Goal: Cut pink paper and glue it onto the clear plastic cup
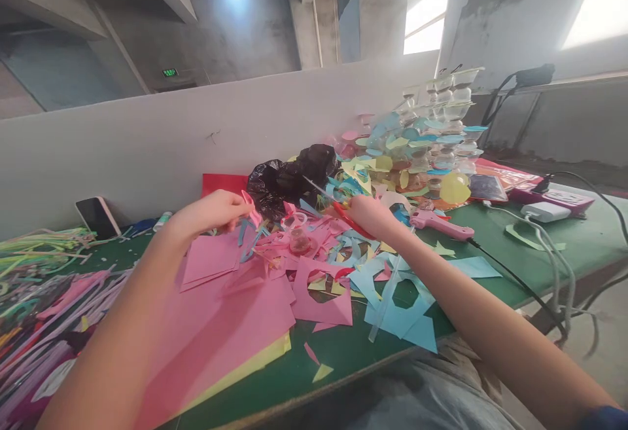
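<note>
1. Scissors [338,209]: red handles, blades pointing up-left toward a black bag [289,178]. Held in the right hand [371,214], fingers curled closed around the handles. Blades look slightly parted; not certain.
2. Left hand [210,214]: fingers pinched shut on a pink scrap [251,209], held just above the tabletop [490,240], left of the scissors and well apart from the right hand.
3. Between the two hands: a heap of pink, blue and yellow paper offcuts [343,266] spread over the green tabletop. A small clear loop-shaped item lies in the heap; cannot tell what it is.
4. Pink sheets [230,312] stacked under the left forearm, a yellow sheet edge showing beneath them at the near edge.
5. Glue gun [439,224], pink, lies just right of the right hand, its black cord running off toward the right edge.
6. Behind the heap: cups [441,122], clear, stacked in tiers with coloured paper discs between them, against the grey partition.
7. Right side: a white adapter [544,211] and a pink power strip [559,199] with cables.
8. Left side: a phone [97,216] leaning on the partition; a pile of coloured strips [44,299] at the far left.
</note>
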